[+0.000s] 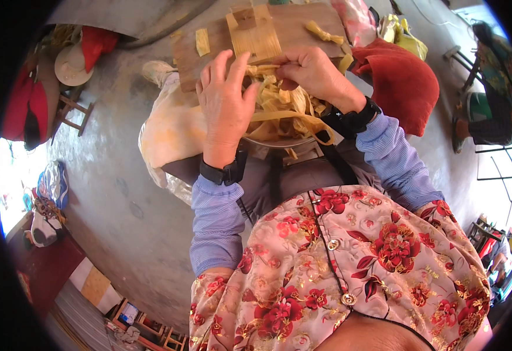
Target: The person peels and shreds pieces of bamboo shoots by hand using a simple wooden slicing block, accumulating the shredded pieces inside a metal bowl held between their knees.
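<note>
My right hand (314,73) is closed, thumb and fingers pinching a yellow strip (263,69) that looks like dried husk. My left hand (225,105) is raised at the strip's other end, fingers stretched and thumb apart; whether it touches the strip is hard to see. Below both hands, a round container (279,142) on my lap holds a heap of loose yellow strips (288,105), one looping over its rim. Beyond them is a brown board (308,20) bearing a flat woven yellow piece (256,41), a small yellow piece (202,42) and a knotted yellow bundle (324,32).
A red cushion or cloth (399,85) lies to the right of the board, with a yellow bag (405,38) behind it. A pale cloth (171,126) covers my left leg. At far right another person (499,76) sits near a stool (466,61); a wooden stool (73,114) stands left.
</note>
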`<act>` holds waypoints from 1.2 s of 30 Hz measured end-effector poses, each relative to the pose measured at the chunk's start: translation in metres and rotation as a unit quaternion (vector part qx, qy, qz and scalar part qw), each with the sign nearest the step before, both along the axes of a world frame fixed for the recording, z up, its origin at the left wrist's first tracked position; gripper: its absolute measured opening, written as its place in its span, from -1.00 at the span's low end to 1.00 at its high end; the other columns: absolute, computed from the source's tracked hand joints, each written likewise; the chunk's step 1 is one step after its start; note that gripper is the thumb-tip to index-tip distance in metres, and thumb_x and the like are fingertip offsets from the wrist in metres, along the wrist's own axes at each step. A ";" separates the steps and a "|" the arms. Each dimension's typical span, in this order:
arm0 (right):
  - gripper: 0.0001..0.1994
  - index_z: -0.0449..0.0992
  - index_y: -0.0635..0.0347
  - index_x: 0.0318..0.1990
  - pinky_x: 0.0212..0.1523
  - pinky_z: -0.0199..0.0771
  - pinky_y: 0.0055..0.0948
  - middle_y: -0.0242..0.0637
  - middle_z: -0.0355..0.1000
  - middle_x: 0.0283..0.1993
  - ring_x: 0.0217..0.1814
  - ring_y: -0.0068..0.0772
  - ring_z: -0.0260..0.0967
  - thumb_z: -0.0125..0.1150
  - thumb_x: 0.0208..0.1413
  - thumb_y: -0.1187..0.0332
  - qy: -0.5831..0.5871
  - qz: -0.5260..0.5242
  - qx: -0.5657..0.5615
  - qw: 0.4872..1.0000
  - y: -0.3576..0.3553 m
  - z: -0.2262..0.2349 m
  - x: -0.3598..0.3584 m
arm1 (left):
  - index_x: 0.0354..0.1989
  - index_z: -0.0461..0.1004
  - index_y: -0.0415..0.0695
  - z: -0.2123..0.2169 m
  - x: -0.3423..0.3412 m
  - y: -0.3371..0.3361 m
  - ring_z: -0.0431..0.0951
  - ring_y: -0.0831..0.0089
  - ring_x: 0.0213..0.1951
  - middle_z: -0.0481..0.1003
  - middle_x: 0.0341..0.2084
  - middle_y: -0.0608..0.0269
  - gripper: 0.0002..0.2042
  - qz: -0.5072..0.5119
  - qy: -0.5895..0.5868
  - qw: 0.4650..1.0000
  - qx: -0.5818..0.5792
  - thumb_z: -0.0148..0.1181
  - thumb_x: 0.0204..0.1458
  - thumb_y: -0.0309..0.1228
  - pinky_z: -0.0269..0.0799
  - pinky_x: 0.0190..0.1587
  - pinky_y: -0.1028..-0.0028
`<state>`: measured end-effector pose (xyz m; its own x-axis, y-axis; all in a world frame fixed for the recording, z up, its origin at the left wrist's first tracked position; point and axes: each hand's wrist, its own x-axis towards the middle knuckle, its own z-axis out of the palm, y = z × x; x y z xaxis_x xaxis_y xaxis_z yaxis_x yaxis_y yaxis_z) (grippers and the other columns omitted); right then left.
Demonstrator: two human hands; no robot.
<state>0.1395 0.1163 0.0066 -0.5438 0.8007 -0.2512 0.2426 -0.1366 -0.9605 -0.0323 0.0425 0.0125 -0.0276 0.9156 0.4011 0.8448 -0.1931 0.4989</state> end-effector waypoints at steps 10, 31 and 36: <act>-0.84 0.49 0.36 -0.20 -0.46 0.40 -0.57 -0.29 0.46 -0.49 -0.49 -0.58 0.42 0.07 0.08 0.53 0.040 0.068 0.106 0.991 0.010 -0.004 -0.008 | -0.25 0.44 -0.22 -0.027 -0.006 0.019 0.44 -0.01 -0.32 0.44 -0.39 -0.01 -0.83 -0.066 -0.199 0.974 -0.087 0.09 -0.05 -0.51 0.35 -0.30 0.27; -0.87 0.48 0.26 -0.38 -0.44 0.36 -0.12 0.05 0.40 -0.50 -0.44 0.14 0.36 0.04 -0.02 0.41 -0.157 -0.032 0.350 0.923 0.030 -0.027 -0.038 | -0.28 0.40 -0.22 -0.036 -0.019 0.054 0.50 -0.04 -0.36 0.49 -0.45 -0.11 -0.85 0.008 -0.199 0.965 -0.170 0.06 0.01 -0.44 0.39 -0.33 0.24; -0.87 0.49 0.24 -0.39 -0.46 0.35 -0.10 0.05 0.39 -0.52 -0.46 0.16 0.35 0.04 -0.05 0.41 -0.159 -0.025 0.348 0.924 0.032 -0.032 -0.038 | -0.41 0.45 -0.19 -0.035 -0.017 0.063 0.49 -0.03 -0.37 0.49 -0.44 -0.04 -0.89 -0.002 -0.145 0.970 -0.196 0.05 -0.03 -0.42 0.37 -0.34 0.18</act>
<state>0.1014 0.1480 -0.0257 -0.4888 0.8506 0.1937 0.5370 0.4684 -0.7016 -0.0492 0.1053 -0.0223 -0.0827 0.9966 -0.0013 0.6576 0.0556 0.7513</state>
